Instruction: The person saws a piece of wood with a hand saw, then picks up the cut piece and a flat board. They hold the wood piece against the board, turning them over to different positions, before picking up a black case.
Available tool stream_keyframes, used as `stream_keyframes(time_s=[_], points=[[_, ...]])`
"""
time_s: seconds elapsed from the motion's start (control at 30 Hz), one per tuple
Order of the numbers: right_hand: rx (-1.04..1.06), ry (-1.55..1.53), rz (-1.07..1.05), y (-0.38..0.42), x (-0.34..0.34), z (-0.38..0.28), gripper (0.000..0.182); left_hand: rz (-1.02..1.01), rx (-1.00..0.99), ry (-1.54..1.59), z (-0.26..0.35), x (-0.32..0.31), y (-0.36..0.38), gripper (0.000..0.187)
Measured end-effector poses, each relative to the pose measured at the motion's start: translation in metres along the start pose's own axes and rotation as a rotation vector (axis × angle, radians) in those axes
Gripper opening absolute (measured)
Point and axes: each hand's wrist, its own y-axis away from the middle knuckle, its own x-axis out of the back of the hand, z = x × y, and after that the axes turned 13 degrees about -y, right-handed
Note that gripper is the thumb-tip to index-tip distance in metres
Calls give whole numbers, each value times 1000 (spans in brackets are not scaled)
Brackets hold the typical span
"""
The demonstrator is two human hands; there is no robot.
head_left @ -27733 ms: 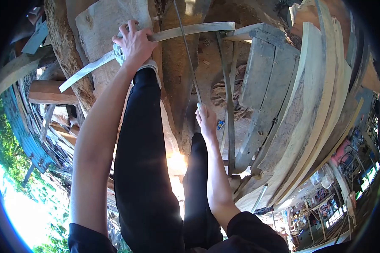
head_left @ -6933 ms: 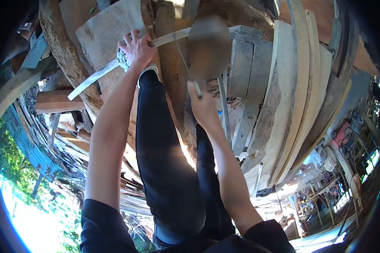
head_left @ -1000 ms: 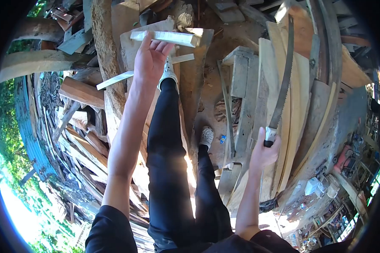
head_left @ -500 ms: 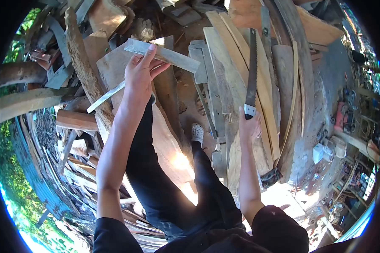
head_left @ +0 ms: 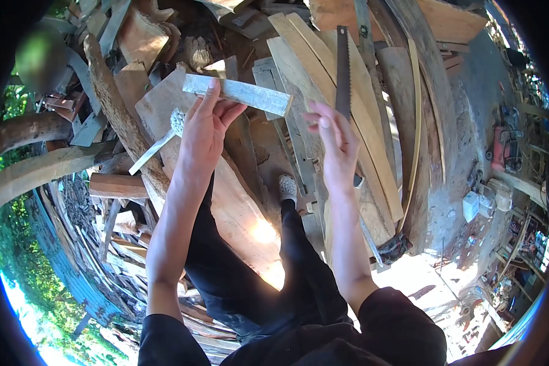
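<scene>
My left hand [head_left: 206, 125] is closed on a short, flat wooden strip [head_left: 253, 96], thumb on its upper face and fingers beneath. The strip is held up in the air, tilted slightly down to the right. My right hand [head_left: 338, 135] is raised with its fingers apart and holds nothing. Behind it a handsaw [head_left: 343, 76] lies along the planks [head_left: 314, 58], its dark toothed blade pointing away from me. My right hand and wrist hide most of the saw's handle.
A broad pale board [head_left: 241, 198] lies between my legs, lit by a sun patch. To the left, a rough branch [head_left: 119, 100] leans among stacked scrap wood. A thin pale stick [head_left: 152, 151] shows behind my left forearm. A red machine [head_left: 505, 146] stands at the right.
My right hand has let go of the saw, which stays on the planks, and has moved up and left. My left hand still holds the wooden strip, now turned with its broad face more visible.
</scene>
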Motion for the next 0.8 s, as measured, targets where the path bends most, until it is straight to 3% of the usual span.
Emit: stream_keyframes(time_s=[0.1, 0.2, 0.23, 0.33, 0.43, 0.67, 0.8], points=[[26, -265, -103, 3, -19, -20, 33, -22, 48, 31, -5, -24, 19, 25], [76, -394, 24, 16, -10, -38, 32, -13, 153, 85, -16, -63, 48, 25], [43, -560, 74, 21, -1, -49, 27, -49, 143, 104, -20, -77, 59, 26], [147, -500, 102, 43, 36, -71, 19, -102, 177, 109, -29, -117, 88, 27], [186, -560, 271, 64, 70, -93, 14, -217, 191, 87, -54, -153, 107, 29], [171, -490, 583, 111, 143, -117, 19, -375, 235, -157, -89, -227, 129, 48], [211, -697, 722, 135, 160, -125, 21, -448, 272, -280, -104, -252, 135, 51]])
